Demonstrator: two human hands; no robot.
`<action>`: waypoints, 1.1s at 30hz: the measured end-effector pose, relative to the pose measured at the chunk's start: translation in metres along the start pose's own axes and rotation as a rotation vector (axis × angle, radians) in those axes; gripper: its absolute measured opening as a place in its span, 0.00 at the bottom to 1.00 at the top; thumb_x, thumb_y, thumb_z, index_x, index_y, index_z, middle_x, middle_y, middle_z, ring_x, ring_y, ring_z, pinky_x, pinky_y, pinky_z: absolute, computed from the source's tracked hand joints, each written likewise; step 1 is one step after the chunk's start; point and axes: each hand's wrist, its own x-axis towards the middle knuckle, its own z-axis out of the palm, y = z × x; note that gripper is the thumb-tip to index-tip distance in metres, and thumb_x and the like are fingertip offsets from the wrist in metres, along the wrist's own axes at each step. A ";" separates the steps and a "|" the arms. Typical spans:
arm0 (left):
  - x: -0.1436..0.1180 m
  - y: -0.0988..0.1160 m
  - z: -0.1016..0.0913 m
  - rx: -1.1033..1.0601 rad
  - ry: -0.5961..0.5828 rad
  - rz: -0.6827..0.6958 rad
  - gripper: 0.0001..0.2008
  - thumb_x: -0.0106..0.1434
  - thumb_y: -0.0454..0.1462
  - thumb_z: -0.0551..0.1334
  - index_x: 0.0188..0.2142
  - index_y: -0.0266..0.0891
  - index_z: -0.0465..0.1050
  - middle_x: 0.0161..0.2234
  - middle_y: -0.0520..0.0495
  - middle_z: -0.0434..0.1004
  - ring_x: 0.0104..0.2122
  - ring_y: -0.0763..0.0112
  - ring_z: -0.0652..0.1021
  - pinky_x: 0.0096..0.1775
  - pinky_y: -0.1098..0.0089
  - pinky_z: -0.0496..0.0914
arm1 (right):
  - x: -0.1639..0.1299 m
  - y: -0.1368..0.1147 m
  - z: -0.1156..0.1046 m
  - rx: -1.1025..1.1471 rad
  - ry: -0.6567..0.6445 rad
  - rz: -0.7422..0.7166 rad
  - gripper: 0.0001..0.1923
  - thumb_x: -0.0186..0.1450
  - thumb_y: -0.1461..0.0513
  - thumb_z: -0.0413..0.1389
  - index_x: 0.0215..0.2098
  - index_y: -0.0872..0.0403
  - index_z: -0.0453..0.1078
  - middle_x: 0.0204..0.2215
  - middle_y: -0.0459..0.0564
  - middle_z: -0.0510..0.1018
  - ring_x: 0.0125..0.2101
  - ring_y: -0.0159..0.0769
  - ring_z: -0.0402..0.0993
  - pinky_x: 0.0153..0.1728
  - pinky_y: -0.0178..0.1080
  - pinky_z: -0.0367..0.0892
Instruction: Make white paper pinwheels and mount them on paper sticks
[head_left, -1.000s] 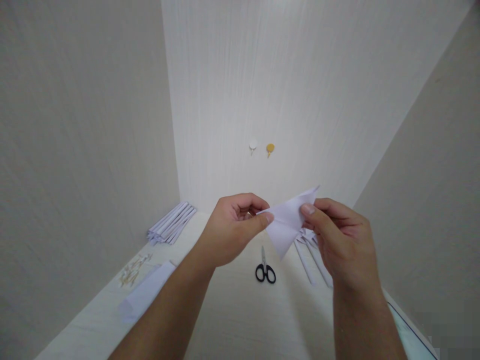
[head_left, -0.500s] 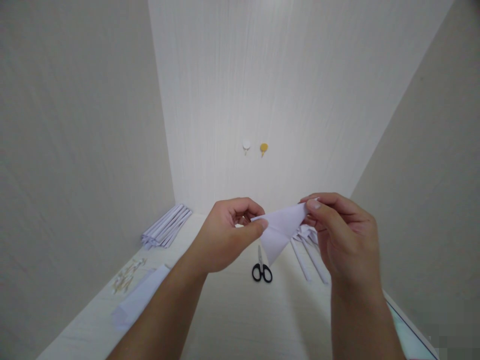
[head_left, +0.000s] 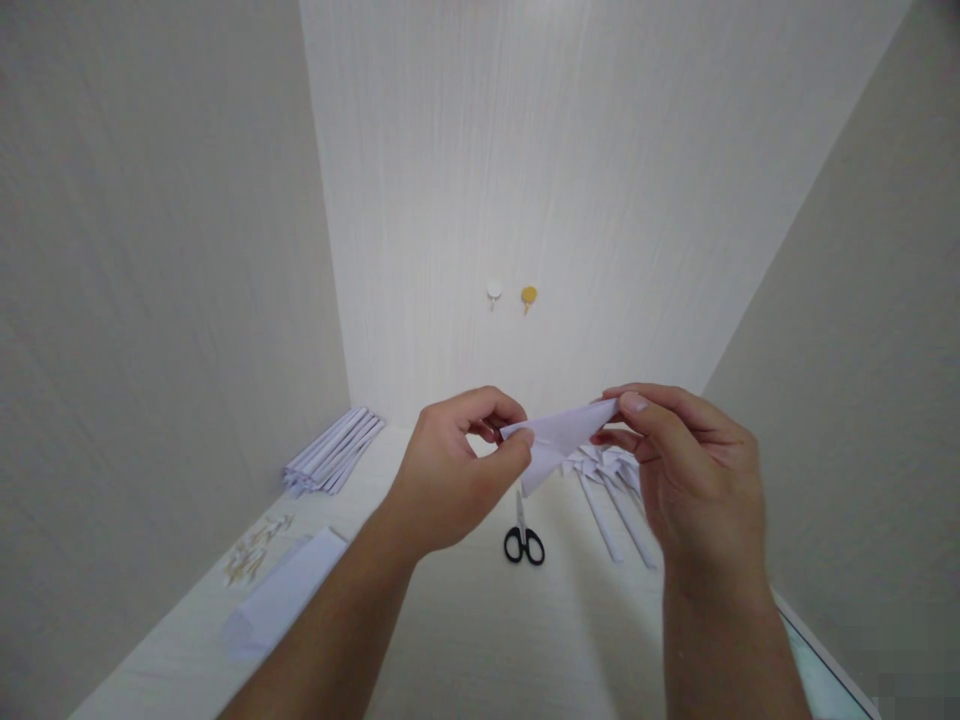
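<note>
A folded white paper piece hangs in the air above the table, pinched at both ends. My left hand grips its left corner between thumb and forefinger. My right hand pinches the right tip the same way. The paper forms a narrow triangle, its lower point toward the black-handled scissors lying on the pale table below.
A stack of folded white paper strips lies at the back left by the wall. A flat folded sheet and small paper scraps sit at the left. More thin folded strips lie under my right hand. Two round hooks are on the wall.
Both hands have turned the paper flatter, so the hanging triangle looks shorter and narrower. My right fingers have slid up to the paper's tip. The view shifted slightly left.
</note>
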 end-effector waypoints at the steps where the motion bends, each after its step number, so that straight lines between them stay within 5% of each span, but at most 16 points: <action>1: 0.000 0.000 0.000 -0.013 0.001 -0.007 0.03 0.60 0.35 0.67 0.29 0.39 0.77 0.27 0.52 0.77 0.30 0.71 0.74 0.34 0.71 0.67 | 0.000 -0.001 0.000 0.012 -0.004 0.013 0.02 0.62 0.61 0.68 0.31 0.47 0.84 0.32 0.47 0.85 0.31 0.37 0.80 0.29 0.38 0.78; 16: 0.002 -0.001 -0.007 -0.321 -0.208 -0.131 0.08 0.59 0.40 0.70 0.31 0.38 0.77 0.27 0.50 0.74 0.28 0.72 0.71 0.30 0.71 0.64 | 0.003 -0.001 0.000 0.064 0.019 0.062 0.04 0.62 0.64 0.66 0.29 0.50 0.83 0.27 0.45 0.82 0.26 0.33 0.77 0.29 0.36 0.75; 21: 0.004 -0.002 -0.008 -0.380 -0.174 -0.135 0.07 0.58 0.38 0.71 0.30 0.37 0.77 0.26 0.51 0.75 0.27 0.74 0.71 0.30 0.72 0.64 | 0.003 -0.001 -0.004 0.040 0.060 -0.006 0.07 0.67 0.61 0.64 0.30 0.50 0.81 0.27 0.44 0.81 0.26 0.32 0.77 0.29 0.35 0.74; 25: 0.007 -0.004 -0.007 -0.468 -0.080 -0.105 0.07 0.57 0.37 0.73 0.29 0.37 0.77 0.26 0.51 0.77 0.27 0.74 0.73 0.31 0.73 0.67 | -0.001 -0.003 -0.003 0.020 -0.308 0.182 0.13 0.68 0.51 0.64 0.39 0.51 0.83 0.34 0.49 0.84 0.33 0.37 0.80 0.32 0.38 0.77; 28: 0.008 -0.003 -0.006 -0.468 -0.013 -0.081 0.08 0.57 0.38 0.73 0.29 0.37 0.77 0.25 0.52 0.76 0.26 0.74 0.74 0.30 0.73 0.68 | -0.006 -0.007 0.005 -0.092 -0.597 0.291 0.12 0.64 0.53 0.68 0.37 0.53 0.83 0.31 0.49 0.84 0.32 0.37 0.79 0.33 0.37 0.76; 33: 0.009 -0.003 -0.007 -0.400 0.075 -0.036 0.07 0.57 0.37 0.72 0.28 0.38 0.77 0.23 0.53 0.75 0.25 0.74 0.73 0.30 0.73 0.68 | -0.009 -0.011 0.012 -0.170 -0.737 0.377 0.13 0.66 0.53 0.66 0.31 0.55 0.81 0.27 0.49 0.83 0.29 0.35 0.79 0.33 0.37 0.75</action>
